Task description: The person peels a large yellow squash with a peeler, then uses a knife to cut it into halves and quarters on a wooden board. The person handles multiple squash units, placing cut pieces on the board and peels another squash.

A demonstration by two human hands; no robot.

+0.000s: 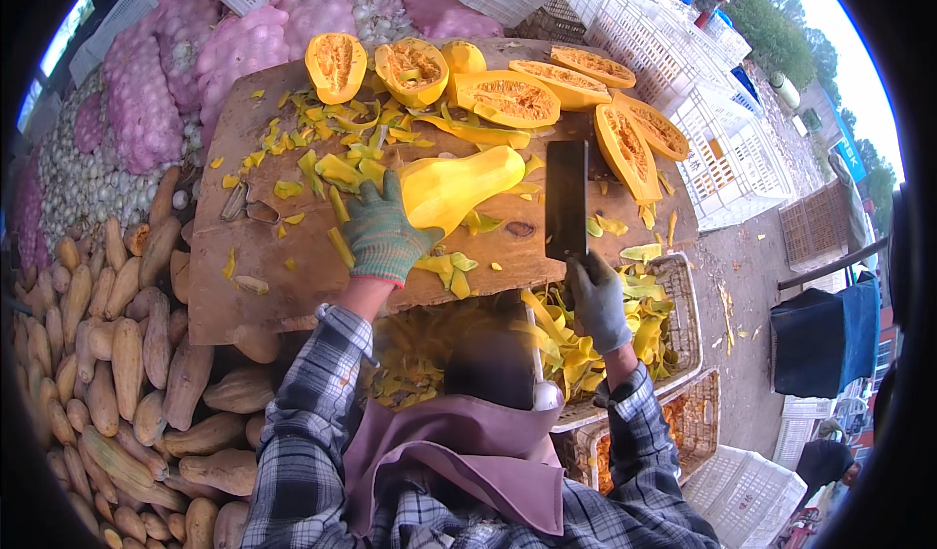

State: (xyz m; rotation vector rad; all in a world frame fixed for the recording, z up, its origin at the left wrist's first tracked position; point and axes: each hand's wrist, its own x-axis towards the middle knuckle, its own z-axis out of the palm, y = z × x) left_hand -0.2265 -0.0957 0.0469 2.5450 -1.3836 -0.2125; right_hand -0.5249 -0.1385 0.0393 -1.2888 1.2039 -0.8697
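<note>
My left hand (390, 230), in a green and grey knit glove, rests on the wide end of a peeled yellow squash (457, 187), which lies on a wooden board (322, 278). In my right hand (600, 300), gloved in grey, is the handle of a broad dark-bladed cleaver (566, 199); its blade is to the right of the squash, not touching it. Along the far edge are several halved squashes (505, 98) with orange seed pulp showing. Yellow-green peelings (344, 170) are scattered about the board. A metal peeler (249, 206) lies near the left edge.
Below the board's right side stands a plastic crate (688, 315) full of peelings, with a crate of orange pulp (703, 410) beneath. Unpeeled squashes (128, 359) are piled at left. Pink mesh sacks (139, 102) and white crates (725, 154) stand beyond. A person (823, 465) is at lower right.
</note>
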